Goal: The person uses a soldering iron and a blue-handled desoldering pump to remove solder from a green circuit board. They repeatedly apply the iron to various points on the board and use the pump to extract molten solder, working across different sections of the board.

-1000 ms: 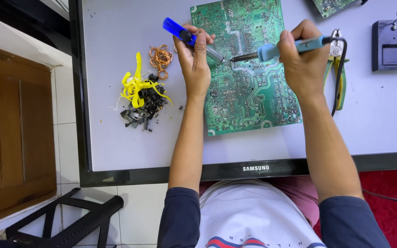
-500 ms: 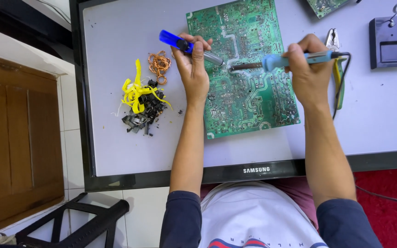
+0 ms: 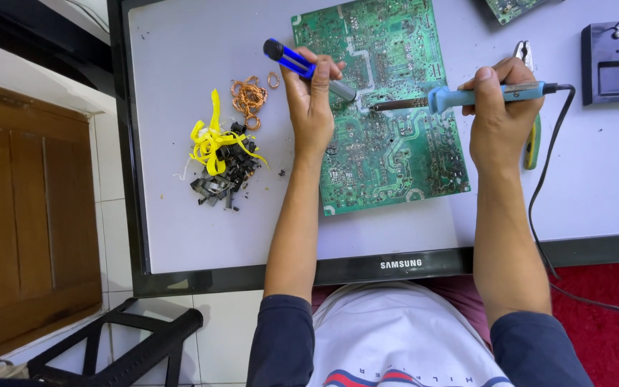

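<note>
My left hand (image 3: 311, 107) is wrapped around a blue desoldering pump (image 3: 308, 69), fingers closed on its barrel, with the grey tip angled down onto the green circuit board (image 3: 388, 154). My right hand (image 3: 499, 115) is closed in a full grip on the light-blue handle of the soldering iron (image 3: 467, 97), which lies nearly level across the board, its dark metal tip pointing left and meeting the board just beside the pump's tip. The board lies flat, solder side up, on the pale grey surface (image 3: 180, 229), under and between my two hands, toward the far edge. The iron's black cord (image 3: 542, 179) runs from the handle's end down past my right forearm and off the near edge. Just behind my right hand lie pliers with green and yellow grips (image 3: 531, 140), partly hidden by my fingers. To the far right sits a dark soldering iron stand (image 3: 612, 63). Well to the left of the board is a small heap of yellow tape strips (image 3: 209, 140) mixed with black parts (image 3: 223, 179), and beside it a tangle of copper wire coils (image 3: 250, 97). The corner of a second green board (image 3: 514, 7) shows at the top edge.
</note>
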